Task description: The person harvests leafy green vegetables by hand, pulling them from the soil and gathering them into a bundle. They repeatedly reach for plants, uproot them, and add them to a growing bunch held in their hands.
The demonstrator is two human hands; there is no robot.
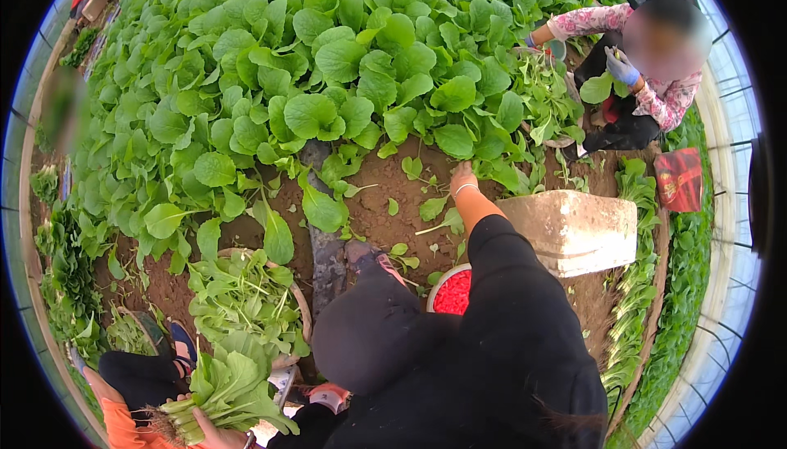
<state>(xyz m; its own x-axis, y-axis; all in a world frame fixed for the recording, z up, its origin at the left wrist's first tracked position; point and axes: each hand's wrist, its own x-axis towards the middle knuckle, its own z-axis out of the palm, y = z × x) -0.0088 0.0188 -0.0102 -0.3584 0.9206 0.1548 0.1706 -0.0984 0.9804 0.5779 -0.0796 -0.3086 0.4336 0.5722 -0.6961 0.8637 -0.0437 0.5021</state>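
Observation:
My right hand (pixel 463 177), with a band at the wrist, reaches to the base of the leafy greens (pixel 377 64) at the edge of the dense bed. Leaves cover its fingers, so I cannot see what they grip. At the lower left, my left hand (pixel 215 434) is closed round a bunch of leafy greens (pixel 234 392), roots hanging to the left. Just beyond that bunch stands a round basket (pixel 306 311) heaped with picked greens (pixel 238 293). Near my knee, a pale round tub (pixel 431 296) holds something bright red (pixel 452 292).
A worn white foam box (pixel 574 232) stands right of my arm. A gloved co-worker (pixel 664 80) crouches at the upper right, holding a leaf, near a red bag (pixel 679 180). Another person in orange (pixel 123 420) sits close at lower left. A dark strip (pixel 326 260) crosses the soil.

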